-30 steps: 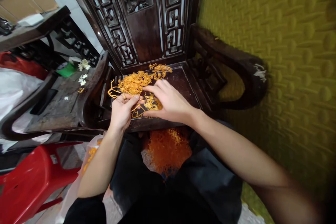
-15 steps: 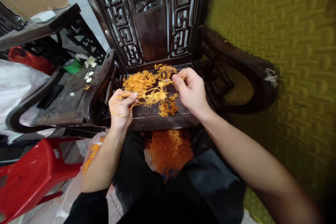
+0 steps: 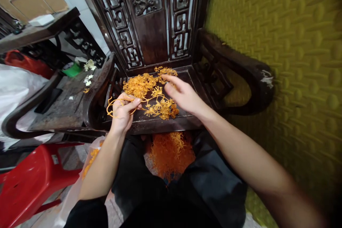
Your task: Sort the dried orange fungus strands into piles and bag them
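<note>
My left hand [image 3: 123,111] pinches an orange branched sprig [image 3: 156,105], which looks like plastic flower stems, between thumb and fingers. Thin stems loop out on the hand's left side, and the clustered tips spread to its right over the seat. My right hand [image 3: 183,94] is off the sprig, its fingers stretched and apart above the right part of the seat. A small dark spot shows near its fingertips; I cannot make out what it is. Behind the hands lie an orange heap of sprigs [image 3: 140,86] and a smaller orange bunch [image 3: 164,71], partly covered by my right hand.
The dark wooden chair seat [image 3: 187,123] has a carved back [image 3: 152,39] and a curved armrest [image 3: 256,67]. More orange sprigs [image 3: 172,155] hang between my legs. At left are a red plastic stool [image 3: 29,181], a clear bag [image 3: 77,188] and a green tape roll [image 3: 72,69].
My right hand has let go of the sprig's far end and moved slightly left with its fingers opened. The sprig's tips have dropped lower over the seat, still held in my left hand.
</note>
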A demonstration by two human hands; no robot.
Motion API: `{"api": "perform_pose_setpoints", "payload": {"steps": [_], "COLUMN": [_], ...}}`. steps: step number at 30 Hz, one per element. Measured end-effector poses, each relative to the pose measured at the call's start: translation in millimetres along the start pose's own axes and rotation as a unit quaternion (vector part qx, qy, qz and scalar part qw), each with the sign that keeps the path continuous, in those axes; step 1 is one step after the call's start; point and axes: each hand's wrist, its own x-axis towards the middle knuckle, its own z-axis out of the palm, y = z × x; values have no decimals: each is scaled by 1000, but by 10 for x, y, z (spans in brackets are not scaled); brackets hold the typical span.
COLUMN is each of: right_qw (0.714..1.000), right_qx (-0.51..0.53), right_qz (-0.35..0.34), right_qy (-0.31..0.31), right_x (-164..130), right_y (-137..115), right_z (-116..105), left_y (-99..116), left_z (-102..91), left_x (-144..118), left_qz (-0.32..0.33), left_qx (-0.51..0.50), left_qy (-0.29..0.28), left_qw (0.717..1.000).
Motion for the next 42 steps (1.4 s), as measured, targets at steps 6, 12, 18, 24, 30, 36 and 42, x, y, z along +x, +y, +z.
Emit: {"api": "perform_pose_setpoints", "payload": {"steps": [6, 12, 18, 24, 30, 36, 42], "right_qw": [996, 966, 927, 896, 840, 951, 942], "right_qx": [-60, 41, 280, 400, 453, 231, -59], "right_qz": [-67, -78, 65, 188, 294, 173, 66], "right_qy": [-1, 243, 241, 38, -47, -114, -324], "right_x": [34, 241, 297, 119, 147, 133, 81], "right_y": [-22, 138, 281, 162, 126, 134, 102], "right_z": [146, -115, -522, -210, -5, 225, 68], "left_y": [-74, -35, 8, -30, -138, -223, -214], "left_z": [91, 6, -125, -35, -37, -33, -245], "left_x": [-35, 31, 47, 35, 88, 102, 245], "left_qz": [-9, 47, 51, 68, 150, 157, 176], "left_qx": [20, -13, -12, 15, 59, 107, 140], "left_qy": [0, 40, 61, 65, 63, 37, 94], "left_qw": [1000, 998, 997, 995, 985, 981, 970]}}
